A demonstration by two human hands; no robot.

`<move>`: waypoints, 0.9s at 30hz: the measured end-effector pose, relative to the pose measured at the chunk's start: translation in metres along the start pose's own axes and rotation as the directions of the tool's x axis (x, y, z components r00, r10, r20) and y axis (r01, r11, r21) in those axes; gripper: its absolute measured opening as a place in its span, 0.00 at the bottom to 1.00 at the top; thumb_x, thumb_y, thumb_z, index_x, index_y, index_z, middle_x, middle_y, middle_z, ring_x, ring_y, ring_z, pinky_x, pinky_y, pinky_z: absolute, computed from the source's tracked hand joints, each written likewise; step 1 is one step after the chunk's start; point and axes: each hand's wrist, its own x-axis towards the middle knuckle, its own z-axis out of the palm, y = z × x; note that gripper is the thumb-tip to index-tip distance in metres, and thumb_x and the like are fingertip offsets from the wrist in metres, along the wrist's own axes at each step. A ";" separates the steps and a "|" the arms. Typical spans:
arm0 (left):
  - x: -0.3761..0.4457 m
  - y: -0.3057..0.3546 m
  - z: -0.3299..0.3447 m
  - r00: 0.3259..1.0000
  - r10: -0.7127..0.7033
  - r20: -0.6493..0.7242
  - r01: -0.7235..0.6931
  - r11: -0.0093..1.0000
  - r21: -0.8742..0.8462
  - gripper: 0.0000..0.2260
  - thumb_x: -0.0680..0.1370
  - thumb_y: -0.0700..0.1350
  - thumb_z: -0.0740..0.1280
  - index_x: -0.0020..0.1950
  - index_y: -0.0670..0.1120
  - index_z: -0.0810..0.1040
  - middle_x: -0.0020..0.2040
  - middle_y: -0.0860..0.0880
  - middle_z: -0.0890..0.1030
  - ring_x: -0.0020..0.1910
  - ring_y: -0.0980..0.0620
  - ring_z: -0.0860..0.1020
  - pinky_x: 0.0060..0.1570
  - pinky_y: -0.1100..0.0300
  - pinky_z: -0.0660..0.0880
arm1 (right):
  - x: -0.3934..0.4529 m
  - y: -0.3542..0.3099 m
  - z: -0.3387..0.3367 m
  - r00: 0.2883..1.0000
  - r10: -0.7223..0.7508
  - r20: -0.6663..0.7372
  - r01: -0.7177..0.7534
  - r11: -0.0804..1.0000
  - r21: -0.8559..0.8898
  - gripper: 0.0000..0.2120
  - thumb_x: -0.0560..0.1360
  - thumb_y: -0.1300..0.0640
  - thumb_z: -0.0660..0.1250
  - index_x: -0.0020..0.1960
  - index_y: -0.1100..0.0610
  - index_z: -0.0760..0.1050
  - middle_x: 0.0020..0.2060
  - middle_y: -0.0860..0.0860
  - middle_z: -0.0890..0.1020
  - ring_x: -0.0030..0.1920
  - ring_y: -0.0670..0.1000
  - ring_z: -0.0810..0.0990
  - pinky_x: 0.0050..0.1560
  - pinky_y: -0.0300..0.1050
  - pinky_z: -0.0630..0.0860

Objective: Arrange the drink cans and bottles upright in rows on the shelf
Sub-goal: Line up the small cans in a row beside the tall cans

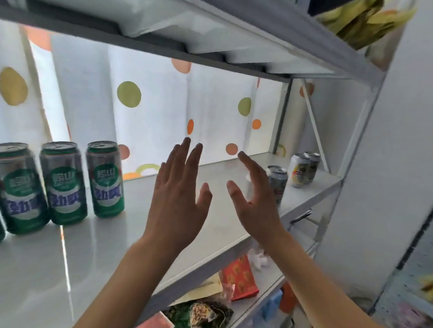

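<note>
Both hands empty, left hand [179, 190] and right hand [255, 197] spread wide over the bare mid shelf [139, 241]: green cans [63, 183] already rowed far left, loose cans [277, 182] wait far right.

Two bare forearms come up from the bottom edge of the frame, uncovered along all their visible length, with no sleeve or cuff in view. The person's bare left hand [178, 190] has long, slender fingers with short, plain nails and carries no ring, and its wrist carries no watch or band. The person's bare right hand [255, 199] is built alike, narrow through the palm, also plain at fingers and wrist. The fingertips of both hands are slightly blurred
</note>
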 end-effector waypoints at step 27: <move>0.070 0.082 0.184 0.882 -0.448 0.146 0.448 0.893 0.037 0.34 0.69 0.55 0.75 0.72 0.63 0.65 0.64 0.59 0.73 0.58 0.61 0.71 0.55 0.68 0.66 | 0.082 0.225 -0.088 0.857 0.043 0.513 -0.285 0.869 0.404 0.19 0.71 0.56 0.76 0.56 0.41 0.74 0.54 0.39 0.81 0.57 0.42 0.79 0.52 0.45 0.81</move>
